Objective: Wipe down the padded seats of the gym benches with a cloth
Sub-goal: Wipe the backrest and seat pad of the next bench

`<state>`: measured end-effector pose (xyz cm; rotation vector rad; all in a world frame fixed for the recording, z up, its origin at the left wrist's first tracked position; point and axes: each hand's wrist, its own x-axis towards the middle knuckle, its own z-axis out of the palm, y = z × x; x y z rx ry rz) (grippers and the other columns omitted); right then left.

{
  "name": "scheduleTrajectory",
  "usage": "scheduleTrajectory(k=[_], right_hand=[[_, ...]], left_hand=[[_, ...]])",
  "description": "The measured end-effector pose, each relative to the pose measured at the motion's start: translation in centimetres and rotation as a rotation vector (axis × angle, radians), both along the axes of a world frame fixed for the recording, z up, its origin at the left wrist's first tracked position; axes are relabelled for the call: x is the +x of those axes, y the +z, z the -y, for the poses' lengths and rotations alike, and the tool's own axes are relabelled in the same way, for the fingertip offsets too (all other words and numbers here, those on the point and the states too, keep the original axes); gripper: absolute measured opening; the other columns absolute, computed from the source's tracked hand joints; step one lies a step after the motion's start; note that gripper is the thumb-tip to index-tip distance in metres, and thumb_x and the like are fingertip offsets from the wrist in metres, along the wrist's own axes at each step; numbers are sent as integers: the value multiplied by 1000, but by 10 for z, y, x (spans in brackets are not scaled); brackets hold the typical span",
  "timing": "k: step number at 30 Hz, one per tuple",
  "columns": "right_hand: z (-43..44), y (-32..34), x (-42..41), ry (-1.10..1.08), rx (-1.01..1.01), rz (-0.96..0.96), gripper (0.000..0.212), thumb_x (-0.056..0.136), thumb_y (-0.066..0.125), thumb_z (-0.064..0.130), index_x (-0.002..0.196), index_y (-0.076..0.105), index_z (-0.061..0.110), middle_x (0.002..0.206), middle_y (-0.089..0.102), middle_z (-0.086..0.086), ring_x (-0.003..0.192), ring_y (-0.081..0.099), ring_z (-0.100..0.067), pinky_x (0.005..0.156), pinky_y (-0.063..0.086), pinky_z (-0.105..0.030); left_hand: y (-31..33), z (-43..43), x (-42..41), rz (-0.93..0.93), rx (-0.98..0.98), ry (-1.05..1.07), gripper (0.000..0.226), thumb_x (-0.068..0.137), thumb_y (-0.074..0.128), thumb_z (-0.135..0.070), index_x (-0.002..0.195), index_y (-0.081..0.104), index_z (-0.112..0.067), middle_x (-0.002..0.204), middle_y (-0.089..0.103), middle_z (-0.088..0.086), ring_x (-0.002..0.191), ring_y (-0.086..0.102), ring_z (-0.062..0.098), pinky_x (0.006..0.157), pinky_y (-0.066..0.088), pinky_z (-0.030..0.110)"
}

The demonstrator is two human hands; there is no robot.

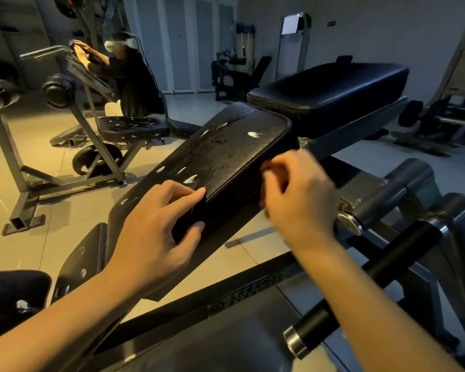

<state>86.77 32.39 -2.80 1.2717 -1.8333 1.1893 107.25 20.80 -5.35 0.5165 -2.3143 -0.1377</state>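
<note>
Tilted padded seat (226, 157), flecked with white spots, with 2 hands at its near edge. Left hand (156, 232) pinches a black cloth (191, 218) against the seat's side. Right hand (298, 200), blurred, curls at the seat's corner; its grip cannot be told.

I count two hands: left hand (156, 232), right hand (298, 200). One dark cloth (189, 218). Two big pads, angled pad (226, 157) and flat pad (328, 87); one other person (129, 76).
</note>
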Motion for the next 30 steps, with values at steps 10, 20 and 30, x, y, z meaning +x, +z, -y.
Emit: scheduleTrajectory(k=[10,20,30], right_hand=[[0,-23,44,131,156,-92,10,94,67,19,104,66,15,95,61,1,84,59,-14,64,56,-31],[3,-21,39,85,85,100,4,95,66,18,99,66,17,95,60,6,84,57,-8,69,50,-22],[1,-15,30,60,134,158,5,97,63,21,94,66,18,89,58,8,81,56,-7,68,50,-23]], left_hand=[[2,3,1,-21,24,-22,56,90,50,-49,138,63,-24,120,59,-9,110,51,8,86,38,16],[1,5,-1,-61,46,-32,52,90,52,-49,135,65,-27,117,57,-14,109,51,5,85,39,17],[2,3,-3,-109,70,-40,51,89,52,-46,132,68,-25,114,59,-12,107,54,10,85,42,24]])
